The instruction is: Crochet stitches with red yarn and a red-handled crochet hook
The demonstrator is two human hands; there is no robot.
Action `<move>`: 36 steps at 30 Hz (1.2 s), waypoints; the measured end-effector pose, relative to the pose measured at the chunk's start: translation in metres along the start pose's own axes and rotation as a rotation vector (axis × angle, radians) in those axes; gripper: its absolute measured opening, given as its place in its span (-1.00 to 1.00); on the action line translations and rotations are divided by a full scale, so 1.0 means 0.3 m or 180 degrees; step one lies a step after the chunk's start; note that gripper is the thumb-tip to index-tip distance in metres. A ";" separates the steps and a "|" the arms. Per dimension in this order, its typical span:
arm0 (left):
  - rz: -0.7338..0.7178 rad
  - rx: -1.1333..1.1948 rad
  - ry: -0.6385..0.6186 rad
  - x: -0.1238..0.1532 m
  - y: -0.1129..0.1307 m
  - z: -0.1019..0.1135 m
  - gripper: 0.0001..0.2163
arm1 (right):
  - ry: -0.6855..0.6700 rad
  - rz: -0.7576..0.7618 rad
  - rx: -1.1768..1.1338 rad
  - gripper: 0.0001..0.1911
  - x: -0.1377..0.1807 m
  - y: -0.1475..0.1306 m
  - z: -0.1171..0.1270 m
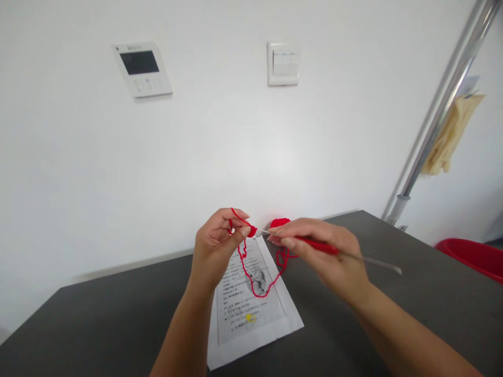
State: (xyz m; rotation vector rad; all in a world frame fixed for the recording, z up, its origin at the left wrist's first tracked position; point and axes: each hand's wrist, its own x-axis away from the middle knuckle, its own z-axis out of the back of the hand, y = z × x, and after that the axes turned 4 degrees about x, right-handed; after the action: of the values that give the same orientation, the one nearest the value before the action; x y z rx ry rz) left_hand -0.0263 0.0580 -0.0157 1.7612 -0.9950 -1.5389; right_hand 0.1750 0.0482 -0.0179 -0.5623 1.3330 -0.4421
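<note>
My left hand (220, 235) pinches a small red crochet piece (252, 231) between thumb and fingers, with red yarn (259, 296) running over the index finger and hanging in a loop below. In my right hand (326, 251) is a crochet hook (320, 246) with a red grip, held like a pen. Its thin metal tip reaches the crochet piece; whether it sits inside a stitch I cannot tell. The hook's other metal end sticks out past the hand to the right. Behind my right fingers a red yarn ball (280, 222) is partly hidden.
A printed sheet (255, 335) with a picture and a yellow mark lies on the dark table (118, 319). On the wall are an intercom panel (143, 70) and a light switch (283, 64). To the right are a metal pole (440, 115), yellow gloves (451, 136) and a red basin (471, 256).
</note>
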 end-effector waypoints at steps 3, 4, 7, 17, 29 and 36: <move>0.0123 0.0194 0.0006 -0.005 -0.005 -0.005 -0.84 | 0.0192 -0.1557 -0.1739 -0.85 -0.021 0.041 -0.013; 0.0163 0.0290 0.0034 -0.007 -0.006 -0.007 -0.82 | 0.0166 -0.1880 -0.2106 -0.80 -0.027 0.053 -0.018; 0.0323 0.0502 0.0027 -0.014 -0.007 -0.005 -0.79 | 0.0233 -0.2091 -0.2401 -0.74 -0.036 0.064 -0.029; -0.0175 -0.2062 -0.0838 0.000 0.049 0.005 -0.79 | -0.0182 -0.0556 -0.0466 -0.92 -0.017 -0.003 0.030; -0.0627 -0.2206 -0.1277 0.023 0.060 -0.022 -0.74 | -0.0952 0.0512 0.0869 -0.82 -0.029 -0.042 0.088; -0.0040 -0.2168 -0.1152 0.020 0.045 -0.048 -0.71 | -0.0984 0.0571 0.1156 -0.80 -0.022 -0.043 0.080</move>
State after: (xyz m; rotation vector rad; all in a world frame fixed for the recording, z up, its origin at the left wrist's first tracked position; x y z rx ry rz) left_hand -0.0139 0.0451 -0.0055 1.0392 -0.5068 -1.9485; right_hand 0.1975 0.0449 -0.0015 -0.1958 0.9670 -0.4182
